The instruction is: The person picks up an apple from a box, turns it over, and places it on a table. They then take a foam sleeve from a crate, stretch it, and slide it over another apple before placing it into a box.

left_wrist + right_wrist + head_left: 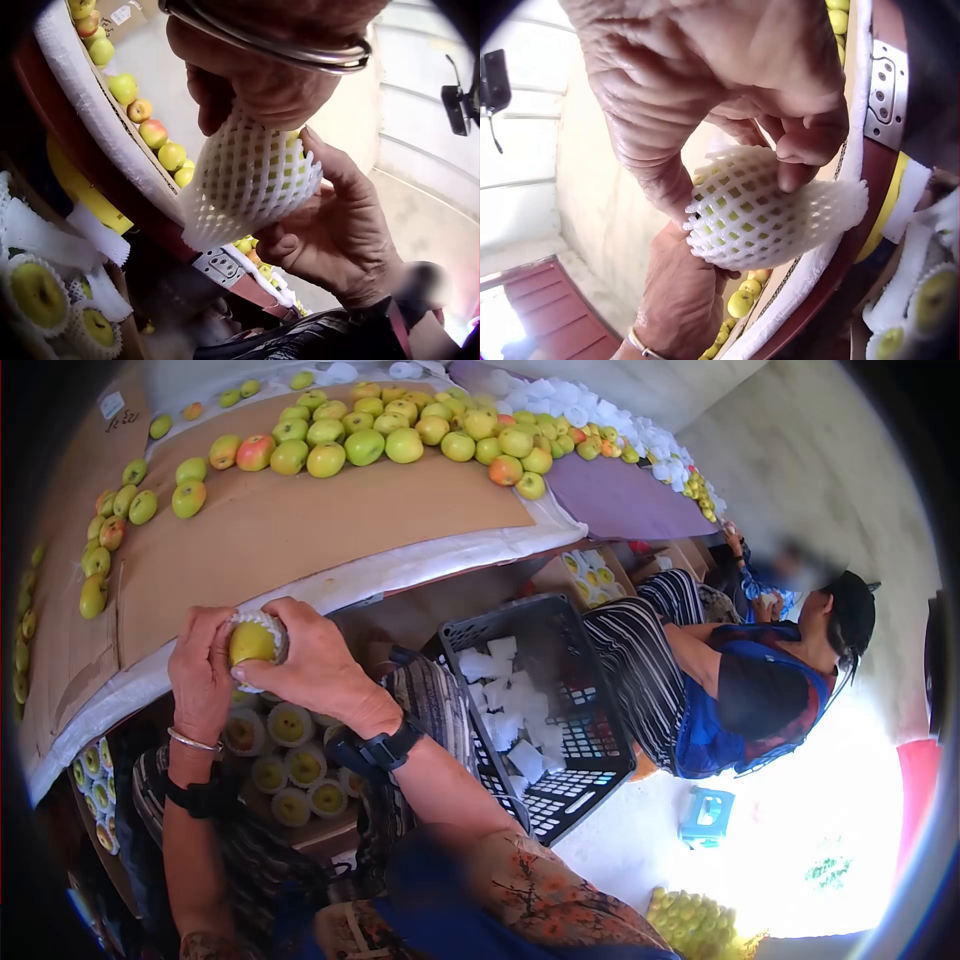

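Observation:
Over the table's near edge, a yellow-green apple (pixel 250 643) sits in a white foam net sleeve (pixel 251 176). My left hand (pixel 201 675) grips the netted apple from one side, a silver bangle on its wrist. On the other side, my right hand (pixel 318 665) holds it between thumb and fingers, the thumb across its bare front in the head view. In the right wrist view, the net covers most of the apple, and a loose tail of netting (pixel 836 210) sticks out past it. Below my hands, several netted apples (pixel 305 765) lie in a box.
Loose apples (pixel 365 447) spread over the cardboard-covered table (pixel 350 510), with white foam nets (pixel 550 400) heaped behind. A black crate (pixel 550 810) holding foam nets (pixel 515 710) stands to the right. Beyond it sits another person (pixel 760 690). A blue stool (pixel 707 815) is on the floor.

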Action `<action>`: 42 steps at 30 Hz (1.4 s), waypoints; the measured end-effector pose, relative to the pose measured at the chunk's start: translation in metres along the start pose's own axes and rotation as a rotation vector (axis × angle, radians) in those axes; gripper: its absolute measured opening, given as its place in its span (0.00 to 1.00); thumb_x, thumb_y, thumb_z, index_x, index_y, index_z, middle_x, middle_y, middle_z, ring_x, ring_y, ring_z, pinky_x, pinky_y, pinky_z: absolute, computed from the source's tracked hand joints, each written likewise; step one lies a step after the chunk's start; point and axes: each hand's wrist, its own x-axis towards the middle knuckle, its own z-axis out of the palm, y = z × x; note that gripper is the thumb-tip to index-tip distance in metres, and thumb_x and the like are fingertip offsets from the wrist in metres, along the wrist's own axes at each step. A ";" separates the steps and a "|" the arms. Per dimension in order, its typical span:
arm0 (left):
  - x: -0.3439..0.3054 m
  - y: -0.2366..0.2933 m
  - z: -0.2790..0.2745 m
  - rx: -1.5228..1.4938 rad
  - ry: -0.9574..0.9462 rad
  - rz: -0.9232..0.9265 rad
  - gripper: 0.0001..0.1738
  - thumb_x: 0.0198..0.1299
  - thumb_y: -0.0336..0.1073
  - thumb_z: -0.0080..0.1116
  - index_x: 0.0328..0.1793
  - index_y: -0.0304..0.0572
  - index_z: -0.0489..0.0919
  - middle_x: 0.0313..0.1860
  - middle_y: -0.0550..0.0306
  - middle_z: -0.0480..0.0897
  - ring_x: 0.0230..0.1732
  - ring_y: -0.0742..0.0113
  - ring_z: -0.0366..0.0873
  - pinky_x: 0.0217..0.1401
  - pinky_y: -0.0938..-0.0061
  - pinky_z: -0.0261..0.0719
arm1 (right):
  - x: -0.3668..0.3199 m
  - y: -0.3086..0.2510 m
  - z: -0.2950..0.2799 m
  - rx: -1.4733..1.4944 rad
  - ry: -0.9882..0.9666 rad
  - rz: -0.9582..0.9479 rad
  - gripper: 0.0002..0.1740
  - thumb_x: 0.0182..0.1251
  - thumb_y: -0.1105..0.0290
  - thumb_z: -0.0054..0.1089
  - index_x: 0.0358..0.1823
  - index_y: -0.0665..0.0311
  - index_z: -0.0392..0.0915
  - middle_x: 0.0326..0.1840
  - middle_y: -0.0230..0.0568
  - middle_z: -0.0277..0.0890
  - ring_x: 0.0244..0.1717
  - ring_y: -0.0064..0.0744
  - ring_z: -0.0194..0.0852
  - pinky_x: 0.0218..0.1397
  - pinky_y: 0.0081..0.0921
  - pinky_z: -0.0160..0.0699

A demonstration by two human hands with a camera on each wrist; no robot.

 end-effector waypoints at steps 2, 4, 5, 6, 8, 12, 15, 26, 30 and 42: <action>-0.002 0.003 0.001 0.024 0.029 0.000 0.07 0.69 0.25 0.50 0.48 0.38 0.77 0.39 0.47 0.76 0.38 0.48 0.77 0.42 0.67 0.76 | 0.001 -0.003 -0.001 0.025 -0.025 0.062 0.33 0.43 0.58 0.74 0.45 0.75 0.72 0.45 0.64 0.75 0.49 0.60 0.76 0.55 0.42 0.75; -0.003 0.007 0.004 0.054 0.057 -0.006 0.06 0.69 0.25 0.49 0.48 0.38 0.77 0.39 0.47 0.76 0.38 0.48 0.77 0.42 0.67 0.76 | 0.002 -0.001 0.000 0.011 -0.016 0.071 0.34 0.44 0.58 0.74 0.48 0.75 0.72 0.45 0.64 0.75 0.49 0.60 0.76 0.56 0.43 0.75; -0.003 0.008 0.004 0.057 0.058 -0.001 0.07 0.69 0.25 0.49 0.48 0.38 0.77 0.39 0.47 0.76 0.38 0.49 0.77 0.43 0.68 0.76 | 0.002 0.001 0.001 0.004 -0.012 0.075 0.35 0.44 0.58 0.73 0.49 0.75 0.72 0.45 0.64 0.75 0.50 0.60 0.76 0.56 0.43 0.75; -0.002 0.007 0.005 0.062 0.059 0.004 0.07 0.69 0.25 0.49 0.48 0.37 0.77 0.39 0.47 0.77 0.38 0.49 0.77 0.43 0.68 0.76 | 0.002 0.003 0.003 0.008 0.005 0.043 0.35 0.45 0.58 0.73 0.51 0.74 0.71 0.45 0.65 0.75 0.50 0.61 0.75 0.56 0.43 0.74; -0.004 0.005 0.005 0.053 0.066 -0.009 0.07 0.70 0.26 0.48 0.48 0.37 0.77 0.38 0.47 0.77 0.38 0.51 0.78 0.45 0.68 0.76 | 0.001 0.007 0.005 0.020 0.038 -0.023 0.35 0.46 0.59 0.72 0.54 0.71 0.71 0.45 0.65 0.75 0.50 0.62 0.75 0.57 0.44 0.74; -0.007 -0.002 0.005 -0.010 0.094 -0.075 0.07 0.70 0.27 0.49 0.48 0.36 0.78 0.38 0.48 0.79 0.39 0.54 0.78 0.46 0.69 0.76 | -0.006 0.001 0.000 -0.054 -0.029 -0.082 0.34 0.51 0.58 0.71 0.57 0.67 0.71 0.46 0.62 0.74 0.50 0.60 0.75 0.56 0.44 0.74; -0.008 -0.001 0.002 0.007 0.086 -0.049 0.06 0.70 0.27 0.50 0.47 0.36 0.78 0.38 0.49 0.80 0.38 0.56 0.78 0.46 0.69 0.76 | -0.007 0.006 0.004 -0.082 -0.053 -0.123 0.35 0.52 0.59 0.70 0.60 0.64 0.70 0.46 0.63 0.73 0.50 0.62 0.74 0.56 0.45 0.74; -0.017 -0.022 -0.005 -0.293 -0.149 -0.573 0.34 0.75 0.57 0.37 0.31 0.34 0.78 0.21 0.56 0.77 0.23 0.71 0.73 0.27 0.76 0.68 | 0.000 0.015 -0.002 -0.006 0.119 -0.115 0.33 0.57 0.64 0.69 0.63 0.68 0.69 0.57 0.61 0.75 0.58 0.54 0.76 0.61 0.37 0.74; -0.016 -0.015 0.002 -0.872 -0.349 -1.002 0.41 0.70 0.72 0.30 0.50 0.40 0.77 0.41 0.56 0.82 0.41 0.67 0.81 0.42 0.69 0.79 | 0.006 0.019 0.001 0.217 0.108 -0.122 0.31 0.58 0.68 0.70 0.62 0.70 0.70 0.55 0.54 0.77 0.55 0.43 0.79 0.59 0.33 0.76; -0.017 -0.028 0.019 -1.718 0.086 -0.885 0.20 0.76 0.45 0.40 0.57 0.38 0.76 0.50 0.51 0.84 0.51 0.59 0.83 0.58 0.61 0.82 | -0.007 -0.004 0.009 0.311 -0.073 -0.100 0.34 0.59 0.67 0.71 0.66 0.62 0.66 0.51 0.44 0.77 0.47 0.28 0.75 0.50 0.27 0.77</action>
